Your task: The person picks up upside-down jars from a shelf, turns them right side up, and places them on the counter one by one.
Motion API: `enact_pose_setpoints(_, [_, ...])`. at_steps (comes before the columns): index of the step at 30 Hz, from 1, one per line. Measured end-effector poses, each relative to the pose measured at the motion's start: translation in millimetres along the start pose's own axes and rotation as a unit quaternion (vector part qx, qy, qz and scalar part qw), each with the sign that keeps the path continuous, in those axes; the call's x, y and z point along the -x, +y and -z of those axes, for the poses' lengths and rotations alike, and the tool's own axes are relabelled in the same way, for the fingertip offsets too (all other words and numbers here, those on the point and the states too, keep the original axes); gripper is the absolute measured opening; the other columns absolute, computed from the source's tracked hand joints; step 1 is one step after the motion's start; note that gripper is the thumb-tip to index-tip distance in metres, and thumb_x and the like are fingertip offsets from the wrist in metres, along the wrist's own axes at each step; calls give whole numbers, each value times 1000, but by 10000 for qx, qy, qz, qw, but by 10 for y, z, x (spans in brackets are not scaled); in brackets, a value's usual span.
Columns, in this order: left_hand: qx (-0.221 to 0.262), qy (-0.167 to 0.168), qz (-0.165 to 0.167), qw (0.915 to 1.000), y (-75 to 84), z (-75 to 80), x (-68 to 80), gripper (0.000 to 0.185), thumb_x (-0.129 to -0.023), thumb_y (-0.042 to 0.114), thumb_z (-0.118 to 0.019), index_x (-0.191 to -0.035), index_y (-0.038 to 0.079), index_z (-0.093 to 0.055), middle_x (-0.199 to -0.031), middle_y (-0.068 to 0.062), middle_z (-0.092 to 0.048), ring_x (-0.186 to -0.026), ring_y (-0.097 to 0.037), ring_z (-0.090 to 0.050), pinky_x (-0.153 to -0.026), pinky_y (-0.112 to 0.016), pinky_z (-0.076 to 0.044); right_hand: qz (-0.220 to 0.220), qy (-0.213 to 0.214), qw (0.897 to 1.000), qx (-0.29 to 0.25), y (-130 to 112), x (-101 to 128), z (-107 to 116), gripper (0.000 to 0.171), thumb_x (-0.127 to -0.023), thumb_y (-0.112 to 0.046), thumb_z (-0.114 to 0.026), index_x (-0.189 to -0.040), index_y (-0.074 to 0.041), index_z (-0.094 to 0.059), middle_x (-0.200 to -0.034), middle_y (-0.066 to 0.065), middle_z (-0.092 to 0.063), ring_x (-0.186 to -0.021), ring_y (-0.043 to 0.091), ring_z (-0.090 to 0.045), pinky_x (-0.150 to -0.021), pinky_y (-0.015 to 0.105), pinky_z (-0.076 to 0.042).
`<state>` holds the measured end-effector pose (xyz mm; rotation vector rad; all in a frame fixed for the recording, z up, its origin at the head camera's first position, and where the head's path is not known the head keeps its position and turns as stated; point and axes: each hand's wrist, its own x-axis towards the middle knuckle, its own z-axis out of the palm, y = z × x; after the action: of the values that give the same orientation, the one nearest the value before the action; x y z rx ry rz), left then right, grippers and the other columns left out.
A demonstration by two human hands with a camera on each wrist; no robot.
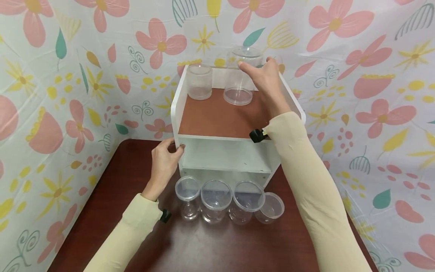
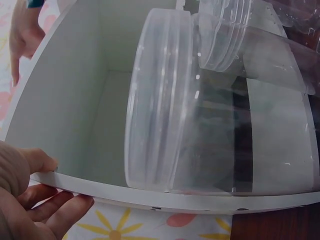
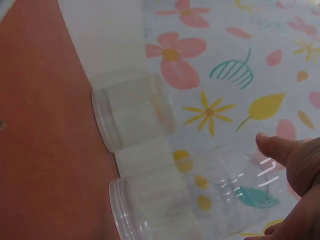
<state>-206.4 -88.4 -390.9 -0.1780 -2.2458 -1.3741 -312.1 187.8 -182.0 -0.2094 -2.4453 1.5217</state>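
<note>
gripping the tall clear jar (image 1: 242, 77) near its upper part, the right hand (image 1: 265, 77) has fingers curled round it; jar stands mouth down on the brown top (image 1: 217, 117) of the white shelf unit (image 1: 178, 109), at the back right. from the right wrist view the same jar (image 3: 165, 202) shows with the thumb (image 3: 280, 150) on its wall. a shorter clear jar (image 1: 199, 81) stands just beside it, back left of the same top, not touching as far as i can tell.

left hand (image 1: 164, 162) grips the shelf's front left edge, thumb on the front, fingers wrapped round the side; left wrist view confirms fingers (image 2: 60, 210) under the white panel.

on the dark table (image 1: 112, 200) in front of the shelf: four clear containers in a row, narrow jar (image 1: 187, 196), wide jar (image 1: 216, 200), another wide jar (image 1: 245, 202), small cup (image 1: 271, 207), close together. floral cloth (image 1: 51, 94) behind and around.

judgement: to do this well, keep the jar upright and its rim flat on the top, hold firm but not squeezing the thin wall, keep clear of the neighbour jar, left hand steadying the light shelf so it doesn't slide or tip.
</note>
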Motion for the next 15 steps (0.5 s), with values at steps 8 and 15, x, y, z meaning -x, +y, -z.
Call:
enact_pose_setpoints(8, [28, -77, 64, 9999, -3, -9, -4, 25, -93, 13, -76, -113, 0, -76, -109, -13, -74, -99, -29, -69, -78, -43, -54, 34, 118, 9989, -463, -10, -182, -124, 108, -81, -45, -86, -161, -10, -22, -161, 3, -35, -140, 12, -36, -112, 19, -32])
enact_pose_setpoints(15, [29, -117, 115, 9999, -15, 6, -14, 24, -94, 14, -75, -114, 1, -76, -109, -13, -74, -101, -30, -70, -81, -45, -57, 317, -23, 9981, -533, 11, -252, -187, 107, -81, -42, -88, -160, -10, -23, -155, 4, -41, -139, 15, -40, -110, 19, -34])
